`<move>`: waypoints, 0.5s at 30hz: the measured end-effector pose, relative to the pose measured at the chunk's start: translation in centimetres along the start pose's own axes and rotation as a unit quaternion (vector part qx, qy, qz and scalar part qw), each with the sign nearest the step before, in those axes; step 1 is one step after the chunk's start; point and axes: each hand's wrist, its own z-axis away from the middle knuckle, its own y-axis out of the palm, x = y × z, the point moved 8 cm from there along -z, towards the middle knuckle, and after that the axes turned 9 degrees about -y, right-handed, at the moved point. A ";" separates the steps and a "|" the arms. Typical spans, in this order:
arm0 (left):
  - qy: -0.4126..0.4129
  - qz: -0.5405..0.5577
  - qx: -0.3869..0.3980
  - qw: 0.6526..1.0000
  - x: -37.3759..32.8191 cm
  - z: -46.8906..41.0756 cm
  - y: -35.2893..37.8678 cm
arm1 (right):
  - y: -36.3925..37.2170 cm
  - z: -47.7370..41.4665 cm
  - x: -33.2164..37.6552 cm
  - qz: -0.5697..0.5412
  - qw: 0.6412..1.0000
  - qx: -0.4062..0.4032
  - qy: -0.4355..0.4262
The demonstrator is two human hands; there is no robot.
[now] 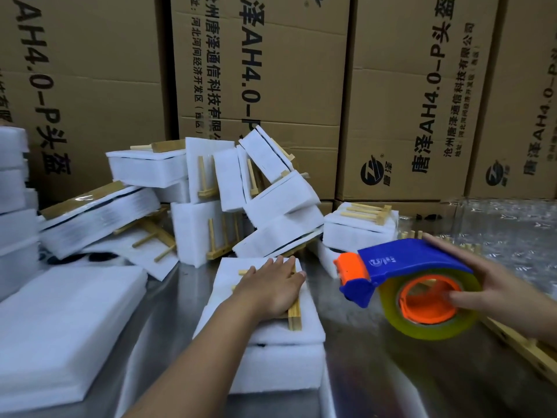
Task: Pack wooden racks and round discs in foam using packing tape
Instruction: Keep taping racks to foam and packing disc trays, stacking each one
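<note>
Head camera view, looking down at a shiny metal tabletop with a wall of brown cardboard boxes behind it, printed with dark lettering.

In the centre, near the front edge, lies a white foam bundle made of two thick layers, with a thin dark edge showing in the seam between them. A wooden rack lies flat on top of it, its pegs pointing left. The left hand rests palm down on this rack, fingers straight and together, pressing it onto the foam.

To the right, the right hand holds a blue and orange tape dispenser in the air just above the tabletop, apart from the bundle. Fingers lie curled over the blue top and the thumb reaches into the orange hub. The tape roll on it is clear with a yellowish tint. The orange cutter end points towards the bundle.

Behind the bundle is a loose pile of packed bundles, white foam with wooden racks against them, some flat, some standing on edge, some tilted against each other. Two dark round discs show at the foot of the pile on the left.

At the left front lies a stack of flat foam sheets. At the far right is clear bubble wrap, and more bare wooden racks lie along the right edge.
</note>
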 end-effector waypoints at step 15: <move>0.009 -0.004 0.002 1.000 0.1 -0.3 0.2 | 2.6 -1.2 0.9 0.205 0.968 0.144 0.021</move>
